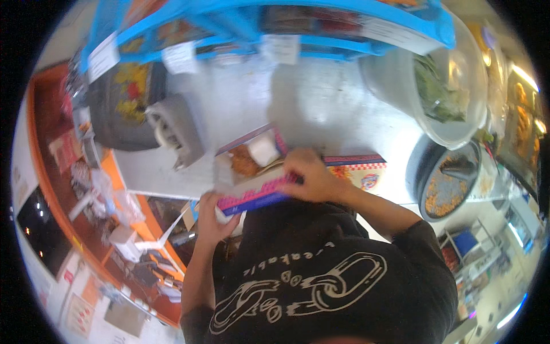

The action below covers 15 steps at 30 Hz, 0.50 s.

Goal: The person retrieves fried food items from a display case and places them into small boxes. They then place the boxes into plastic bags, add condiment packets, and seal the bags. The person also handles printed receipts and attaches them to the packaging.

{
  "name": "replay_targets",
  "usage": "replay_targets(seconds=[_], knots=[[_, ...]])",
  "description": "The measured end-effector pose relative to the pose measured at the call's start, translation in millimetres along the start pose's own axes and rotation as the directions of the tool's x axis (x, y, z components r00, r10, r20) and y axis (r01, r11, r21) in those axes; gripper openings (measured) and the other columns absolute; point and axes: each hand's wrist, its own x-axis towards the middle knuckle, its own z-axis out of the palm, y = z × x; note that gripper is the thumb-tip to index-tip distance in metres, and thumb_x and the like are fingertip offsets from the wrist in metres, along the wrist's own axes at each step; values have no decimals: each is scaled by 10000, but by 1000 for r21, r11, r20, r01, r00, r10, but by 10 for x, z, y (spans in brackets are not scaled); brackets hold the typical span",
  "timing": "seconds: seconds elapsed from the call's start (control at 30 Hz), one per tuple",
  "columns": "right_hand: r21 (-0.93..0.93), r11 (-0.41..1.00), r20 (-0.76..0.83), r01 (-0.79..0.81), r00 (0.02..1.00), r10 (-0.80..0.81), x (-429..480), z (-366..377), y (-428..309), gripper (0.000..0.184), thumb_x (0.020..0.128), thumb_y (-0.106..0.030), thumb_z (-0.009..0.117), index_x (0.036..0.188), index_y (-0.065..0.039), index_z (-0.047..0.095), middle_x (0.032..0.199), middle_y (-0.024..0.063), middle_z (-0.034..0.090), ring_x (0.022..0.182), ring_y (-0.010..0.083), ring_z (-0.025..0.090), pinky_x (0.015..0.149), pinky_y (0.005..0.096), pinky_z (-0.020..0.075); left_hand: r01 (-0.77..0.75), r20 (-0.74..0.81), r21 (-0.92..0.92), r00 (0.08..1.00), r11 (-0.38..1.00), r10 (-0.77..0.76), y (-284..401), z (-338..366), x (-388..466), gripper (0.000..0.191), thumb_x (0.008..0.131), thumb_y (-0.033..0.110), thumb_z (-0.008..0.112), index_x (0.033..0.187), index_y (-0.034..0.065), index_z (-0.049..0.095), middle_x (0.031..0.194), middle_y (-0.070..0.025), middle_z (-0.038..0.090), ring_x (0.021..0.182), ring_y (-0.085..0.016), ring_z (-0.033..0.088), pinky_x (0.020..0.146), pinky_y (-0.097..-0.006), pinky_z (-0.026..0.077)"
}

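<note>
An open cardboard food box point(258, 189) with a pink and blue printed flap lies at the near edge of a metal counter point(240, 94). Inside it are a brown fried piece of food point(244, 161) and a white packet or small container point(263, 149). My left hand point(215, 219) grips the left corner of the box's flap, thumb underneath. My right hand point(311, 176) holds the flap's right end, fingers curled over it. Just right of that hand, another printed box point(363, 176) with a red checkered edge lies on the counter, partly behind my forearm.
A blue rack point(335, 43) with paper labels spans the back. At left stand a grey tape dispenser-like device point(176, 129) and a dark container point(120, 103). A clear tub with green leaves point(442, 94) and a dark round bowl of crumbs point(449, 185) are at right.
</note>
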Motion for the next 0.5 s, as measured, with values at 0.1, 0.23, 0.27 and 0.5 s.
replay_targets(seconds=[0.1, 0.23, 0.27, 0.5], knots=[[215, 938, -125, -271, 945, 301, 255, 119, 125, 227, 950, -266, 672, 927, -53, 598, 899, 31, 566, 911, 131, 524, 846, 310, 426, 49, -164, -159, 984, 986, -75, -114, 139, 296, 629, 703, 137, 833, 1249, 31, 538, 1160, -194, 577, 1080, -367, 566, 940, -441, 452], [314, 930, -340, -192, 892, 299, 641, 302, 419, 198, 1021, -233, 576, 1045, -36, 578, 948, 22, 560, 933, 112, 507, 815, 285, 448, -76, -382, -390, 920, 918, -86, -230, 459, 797, 564, 839, 178, 756, 1321, 8, 517, 1169, -193, 557, 1079, -334, 564, 978, -419, 440], [312, 930, -375, -194, 874, 308, 694, 330, 476, 197, 1033, -227, 557, 1078, -36, 572, 966, 24, 557, 936, 120, 510, 813, 290, 455, -2, -368, -508, 905, 862, -215, -233, 527, 866, 548, 871, 189, 736, 1335, 5, 512, 1173, -192, 551, 1076, -328, 563, 988, -415, 437], [-236, 962, -315, -136, 948, 56, 753, 240, 332, 316, 1007, -300, 590, 1208, -59, 625, 1139, 156, 576, 1040, 266, 578, 892, 388, 492, -42, -516, -195, 854, 980, -66, -290, 695, 1031, 408, 921, 224, 695, 1247, 20, 557, 1147, -183, 561, 1052, -326, 566, 972, -413, 442]])
